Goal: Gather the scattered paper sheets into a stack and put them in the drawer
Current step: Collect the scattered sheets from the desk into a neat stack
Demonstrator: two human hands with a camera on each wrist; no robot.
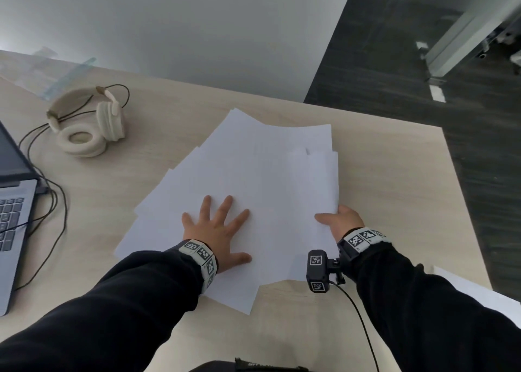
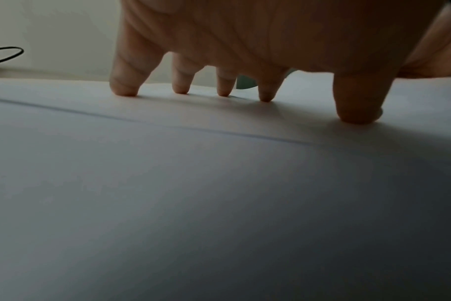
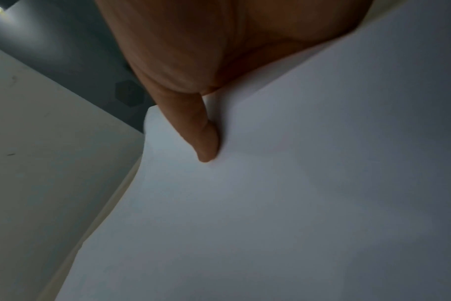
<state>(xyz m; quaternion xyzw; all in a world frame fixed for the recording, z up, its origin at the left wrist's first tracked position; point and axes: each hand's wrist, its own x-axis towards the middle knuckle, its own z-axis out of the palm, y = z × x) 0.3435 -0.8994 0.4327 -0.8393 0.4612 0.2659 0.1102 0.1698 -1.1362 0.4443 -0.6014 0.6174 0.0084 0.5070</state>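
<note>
Black long sleeves (image 1: 121, 309), white wristbands (image 1: 201, 254) with black square markers, a cabled black camera (image 1: 318, 270).

I can read no text, brand name or number in any of the views. The paper sheets (image 1: 253, 180) on the counter (image 1: 380, 174) look blank. The only signs I see are black-and-white square code patterns: some on the wrist bands (image 1: 201, 254), just below the sheets, and two on the small black camera block (image 1: 318, 270) at the lower edge of the sheets. I cannot decode them. The laptop keyboard (image 1: 10, 219), left of the sheets, has keys, but their letters are too small to read.
</note>
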